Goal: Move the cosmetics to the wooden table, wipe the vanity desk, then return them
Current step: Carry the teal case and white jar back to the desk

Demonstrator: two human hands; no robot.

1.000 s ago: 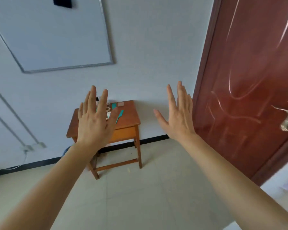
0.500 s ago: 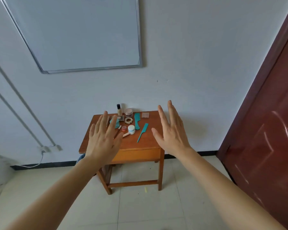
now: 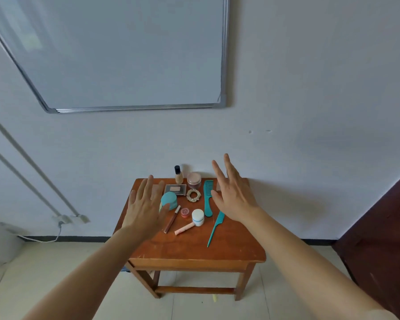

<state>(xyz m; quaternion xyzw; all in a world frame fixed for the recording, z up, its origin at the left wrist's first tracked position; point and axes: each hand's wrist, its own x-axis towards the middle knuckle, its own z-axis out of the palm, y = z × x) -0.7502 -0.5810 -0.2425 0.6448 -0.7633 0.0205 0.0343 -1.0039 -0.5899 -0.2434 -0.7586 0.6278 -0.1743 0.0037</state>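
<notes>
The bench (image 3: 194, 249) is bare along its near edge and near-right corner, but its far half is crowded with a tall bottle (image 3: 178, 176), jars (image 3: 198, 217), combs (image 3: 207, 200) and tubes (image 3: 171, 221), and the wall (image 3: 286, 158) closes off its far edge.

**Teal, pink and beige on red-brown wood**

Desk (image 3: 194, 248) is red-brown wood with a lighter orange front rail. At centre frame, wide comb (image 3: 207, 199), tail comb (image 3: 215, 229) and round jar (image 3: 169, 199) are all teal. Small jar (image 3: 198, 217) is white with a blue band. Tiny pot (image 3: 184, 212) red-pink. Short tube (image 3: 184, 228) pale pink. Long tube (image 3: 171, 220) brown, pale cap. Scrunchie (image 3: 192, 195) beige, print unclear. Bottle (image 3: 178, 175) beige, black cap. Powder jar (image 3: 193, 180) dusty pink. Palette (image 3: 175, 189) has a dark frame and beige pan. Upper left, whiteboard (image 3: 125, 54) grey-white, silver frame. Wall (image 3: 310, 88) pale blue-grey, skirting (image 3: 90, 239) black. Floor (image 3: 56, 285) cream tiles. At the right edge, door (image 3: 383, 239) dark maroon.
</notes>
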